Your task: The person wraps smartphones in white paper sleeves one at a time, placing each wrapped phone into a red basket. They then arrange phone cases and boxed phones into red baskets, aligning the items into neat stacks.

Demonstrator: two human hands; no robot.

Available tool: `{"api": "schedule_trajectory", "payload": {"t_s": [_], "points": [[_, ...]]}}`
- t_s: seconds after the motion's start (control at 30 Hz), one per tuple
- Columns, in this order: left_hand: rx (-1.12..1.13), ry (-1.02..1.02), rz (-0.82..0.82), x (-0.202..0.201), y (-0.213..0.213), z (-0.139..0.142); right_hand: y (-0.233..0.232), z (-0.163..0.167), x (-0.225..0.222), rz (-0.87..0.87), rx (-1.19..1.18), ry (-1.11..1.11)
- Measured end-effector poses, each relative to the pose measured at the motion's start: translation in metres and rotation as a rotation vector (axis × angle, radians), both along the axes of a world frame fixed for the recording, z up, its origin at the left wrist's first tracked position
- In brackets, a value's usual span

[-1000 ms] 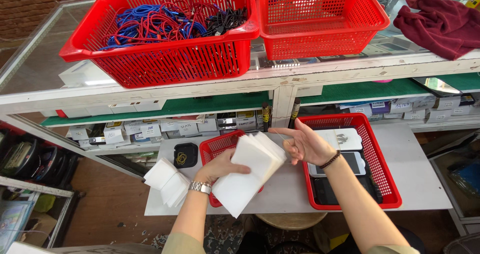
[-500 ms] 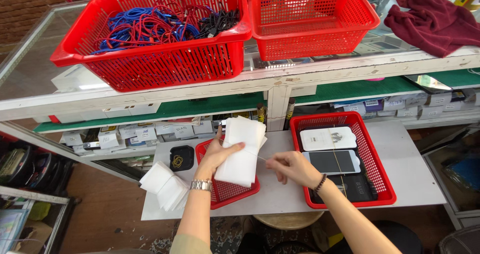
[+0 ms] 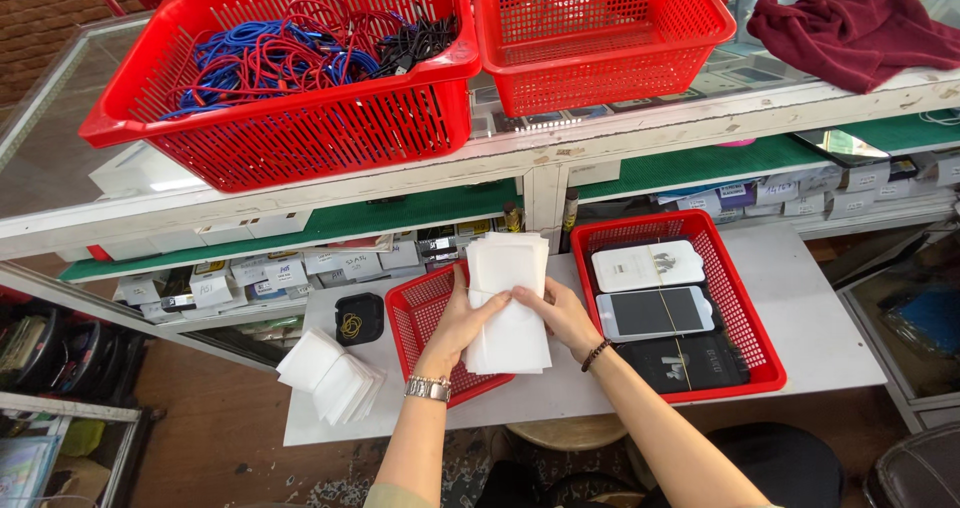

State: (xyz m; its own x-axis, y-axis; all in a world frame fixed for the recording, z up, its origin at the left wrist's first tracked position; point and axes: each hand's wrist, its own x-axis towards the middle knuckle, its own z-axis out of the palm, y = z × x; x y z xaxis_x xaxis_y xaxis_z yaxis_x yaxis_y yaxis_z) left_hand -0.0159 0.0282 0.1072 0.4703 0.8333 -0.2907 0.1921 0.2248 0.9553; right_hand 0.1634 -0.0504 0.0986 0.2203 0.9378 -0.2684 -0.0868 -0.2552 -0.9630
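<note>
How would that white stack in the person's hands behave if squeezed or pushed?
The white stack looks thin and flat, so probably light and bendable. Both the left hand and right hand grip it, suggesting loose pieces apt to slide apart, like the fanned pile.

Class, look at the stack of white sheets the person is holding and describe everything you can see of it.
The stack of thin white rectangular sheets looks like paper or soft plastic sleeves, plain and unmarked. It is held roughly upright, slightly fanned at the top, above the small red mesh tray and the grey tabletop. The left hand grips its left edge with fingers across the front; the right hand touches its right edge.
</note>
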Motion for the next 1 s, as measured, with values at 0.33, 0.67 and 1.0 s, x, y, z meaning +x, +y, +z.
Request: {"api": "schedule_trajectory", "payload": {"t_s": [0.33, 0.67, 1.0], "points": [[-0.033, 0.043, 0.117, -0.029, 0.010, -0.001, 0.007, 0.000, 0.011, -0.019, -0.061, -0.015], [-0.059, -0.007, 0.035, -0.018, -0.013, 0.002, 0.021, -0.005, 0.038, -0.071, 0.100, -0.133], [0.048, 0.227, 0.408, -0.014, -0.017, -0.019, 0.023, -0.023, -0.050, 0.023, -0.001, -0.223]]}}
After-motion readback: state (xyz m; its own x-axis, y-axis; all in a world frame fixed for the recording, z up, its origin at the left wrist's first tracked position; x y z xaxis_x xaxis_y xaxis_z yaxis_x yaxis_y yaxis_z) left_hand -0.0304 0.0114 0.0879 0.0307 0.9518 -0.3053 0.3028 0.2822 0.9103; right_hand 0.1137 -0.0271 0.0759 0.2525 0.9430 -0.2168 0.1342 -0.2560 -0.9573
